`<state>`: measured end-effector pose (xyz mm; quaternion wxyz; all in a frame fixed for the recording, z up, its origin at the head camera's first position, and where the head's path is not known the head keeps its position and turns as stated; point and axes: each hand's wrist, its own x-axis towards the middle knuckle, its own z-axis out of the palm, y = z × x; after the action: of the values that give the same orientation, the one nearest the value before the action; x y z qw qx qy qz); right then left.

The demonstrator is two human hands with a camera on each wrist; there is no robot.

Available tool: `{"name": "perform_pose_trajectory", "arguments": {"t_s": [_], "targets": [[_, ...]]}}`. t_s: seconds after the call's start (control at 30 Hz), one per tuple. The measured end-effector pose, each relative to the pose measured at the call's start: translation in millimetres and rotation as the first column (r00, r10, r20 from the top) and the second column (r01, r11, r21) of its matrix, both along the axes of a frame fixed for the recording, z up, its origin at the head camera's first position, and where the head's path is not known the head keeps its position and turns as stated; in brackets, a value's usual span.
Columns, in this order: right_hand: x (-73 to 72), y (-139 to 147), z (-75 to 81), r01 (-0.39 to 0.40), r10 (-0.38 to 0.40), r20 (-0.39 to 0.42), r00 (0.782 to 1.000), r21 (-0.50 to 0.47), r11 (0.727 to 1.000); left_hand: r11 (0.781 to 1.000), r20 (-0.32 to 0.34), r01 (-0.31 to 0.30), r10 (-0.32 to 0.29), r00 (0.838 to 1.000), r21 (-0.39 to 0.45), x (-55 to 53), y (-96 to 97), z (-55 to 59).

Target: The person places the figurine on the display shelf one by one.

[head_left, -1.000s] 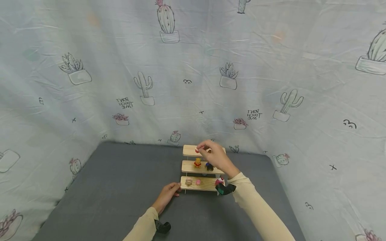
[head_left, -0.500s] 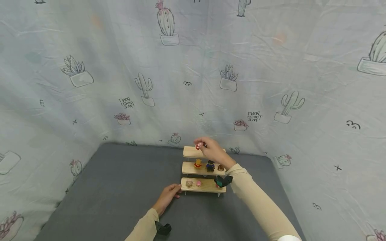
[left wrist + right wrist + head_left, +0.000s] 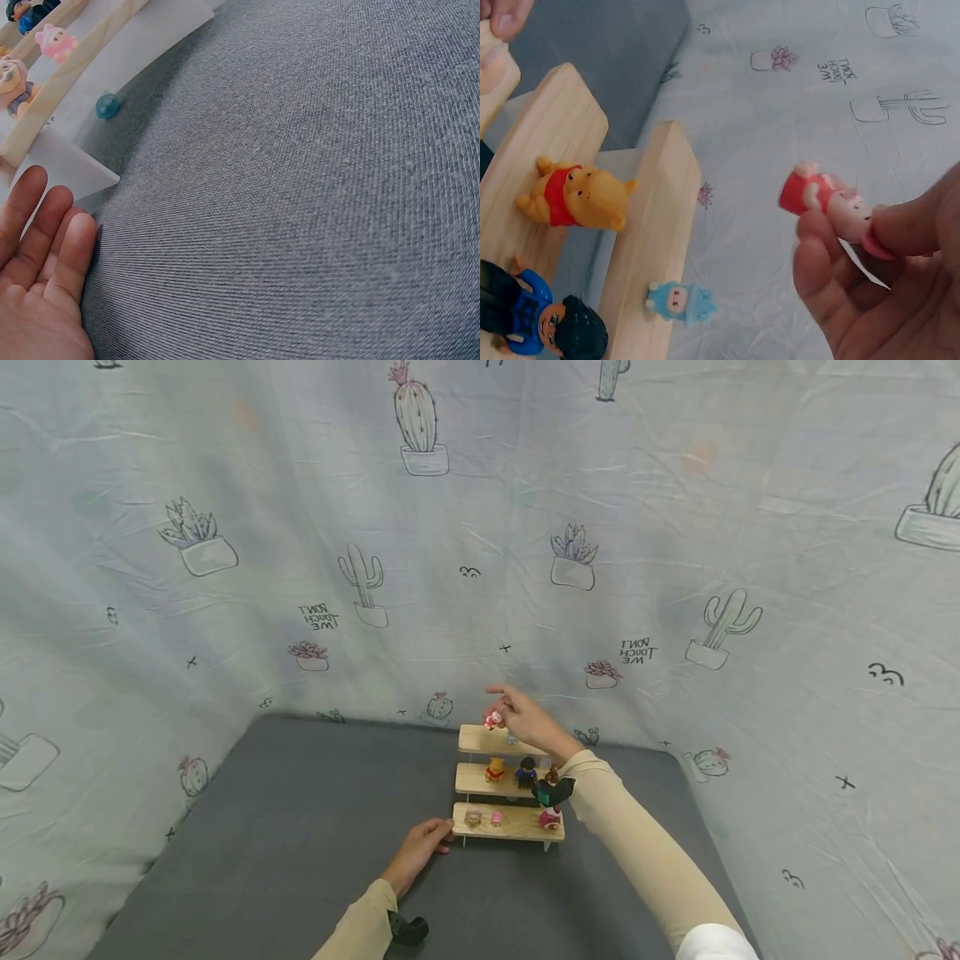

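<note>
My right hand [image 3: 521, 714] pinches a small pink-and-red toy figurine [image 3: 829, 196] by its head, above the top tier of a three-tier wooden display stand [image 3: 474, 739]. The figurine is tilted sideways in the right wrist view. A small blue figurine [image 3: 679, 300] stands on that top tier. My left hand [image 3: 422, 850] touches the left end of the bottom tier; its fingers lie fairly straight beside the white support in the left wrist view. On the middle tier are a yellow bear figurine in a red shirt [image 3: 577, 193] and a dark-haired figurine in blue [image 3: 544, 322].
The bottom tier carries a tan figurine [image 3: 472, 818], a pink figurine [image 3: 56, 43] and a dark-pink figurine [image 3: 550, 818]. A teal ball [image 3: 107, 106] lies beneath the stand. Grey cloth [image 3: 300, 827] covers the table; a cactus-print curtain [image 3: 465, 610] hangs behind.
My right hand has lifted the pink-and-red figurine slightly up from the top tier, and its index finger has stretched out. The blue figurine now shows under the hand. My left hand stays in place.
</note>
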<state>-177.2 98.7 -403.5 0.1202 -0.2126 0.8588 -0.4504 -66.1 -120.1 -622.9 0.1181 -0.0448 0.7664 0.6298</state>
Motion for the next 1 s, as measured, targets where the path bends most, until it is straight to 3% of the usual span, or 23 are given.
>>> {"name": "perform_pose_trajectory", "arguments": {"t_s": [0.27,0.4,0.6,0.83,1.0], "targets": [[-2.5,-3.7,-3.0,0.064,-0.060,-0.050,0.997,0.062,0.996,1.000,-0.012,0.006,-0.006,1.000,0.009,1.1,-3.1,0.3],[-2.8,-8.9,-4.9,0.058,-0.022,-0.179,0.984,0.196,0.979,1.000,-0.018,0.008,-0.008,1.000,-0.001,1.7,-4.2,-1.7],[-3.5,-15.7,-9.4,0.061,0.096,-0.352,0.931,0.409,0.911,1.000,-0.009,0.014,-0.014,1.000,0.012,4.4,-5.7,-2.0],[-3.4,-20.3,-13.8,0.066,0.278,-0.492,0.825,0.573,0.817,0.999,-0.015,0.028,-0.027,1.000,0.025,7.5,-10.8,0.3],[-3.1,-23.8,-17.4,0.082,0.311,-0.502,0.807,0.617,0.782,0.999,-0.015,0.035,-0.035,0.999,0.019,7.4,-13.5,-1.5]]}}
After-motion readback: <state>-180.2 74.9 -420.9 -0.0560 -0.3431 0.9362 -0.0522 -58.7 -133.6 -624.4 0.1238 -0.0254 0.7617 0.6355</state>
